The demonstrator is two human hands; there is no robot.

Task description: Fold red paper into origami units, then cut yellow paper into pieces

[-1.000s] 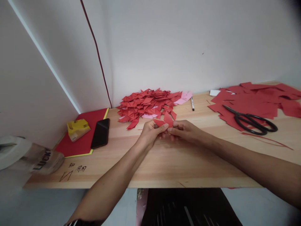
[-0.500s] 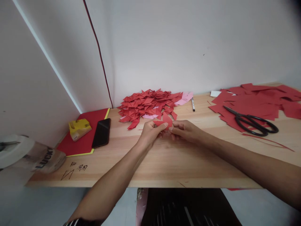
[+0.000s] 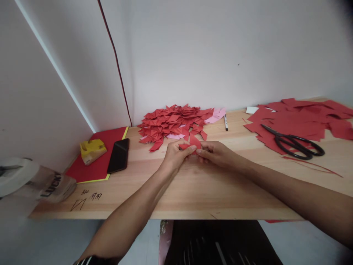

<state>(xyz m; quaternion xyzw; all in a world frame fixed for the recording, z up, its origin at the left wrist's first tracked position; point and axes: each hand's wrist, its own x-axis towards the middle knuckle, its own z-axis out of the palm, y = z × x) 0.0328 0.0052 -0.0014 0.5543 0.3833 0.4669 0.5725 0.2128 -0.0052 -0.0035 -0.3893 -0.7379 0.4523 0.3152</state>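
Between both hands is a small folded piece of red paper (image 3: 194,141), one pointed flap standing up. My left hand (image 3: 176,151) is closed on its left side, the thumb lying across the front. On the right edge, my right hand (image 3: 211,151) pinches it between thumb and fingers. The undersides of the fingers are hidden. Just behind the hands lies a heap of folded red paper pieces (image 3: 173,121), with a few pink pieces (image 3: 216,116) among and beside them.
Black-handled scissors (image 3: 292,141) rest on loose red paper sheets (image 3: 298,119) at right. A marker (image 3: 226,122) lies near the wall. Leftward are a phone (image 3: 118,156), a yellow packet (image 3: 93,151) on red card (image 3: 107,136), and a clear lidded jar (image 3: 52,184) by the table's edge.
The red paper has turned slightly in the fingers, and its upright flap now leans a little differently. Both hands stay in nearly the same place.
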